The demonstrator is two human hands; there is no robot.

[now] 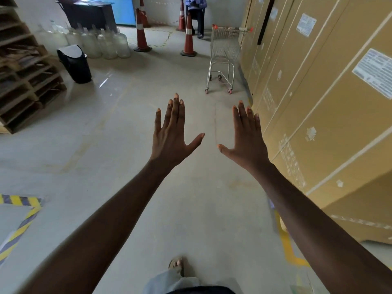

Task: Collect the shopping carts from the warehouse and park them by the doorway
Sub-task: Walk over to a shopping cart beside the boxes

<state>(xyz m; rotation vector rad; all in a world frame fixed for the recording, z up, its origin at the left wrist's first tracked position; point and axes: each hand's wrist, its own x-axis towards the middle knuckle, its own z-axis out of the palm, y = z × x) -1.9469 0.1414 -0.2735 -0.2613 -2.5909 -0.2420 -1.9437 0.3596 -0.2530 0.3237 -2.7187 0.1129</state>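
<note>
Shopping cart [224, 46] stands beside cartons [318, 96]; seated person [195, 6] is cut off above.

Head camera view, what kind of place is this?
Most likely a warehouse or stockroom: tall cardboard cartons stacked along the right, wooden pallets piled on the left, and traffic cones beyond, with a shopping cart standing by the cartons.

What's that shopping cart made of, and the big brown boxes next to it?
The shopping cart looks like shiny metal: thin silvery wire mesh on a glinting tube frame. The big boxes look like matte brown cardboard, with printed marks and stuck-on paper labels.
</note>
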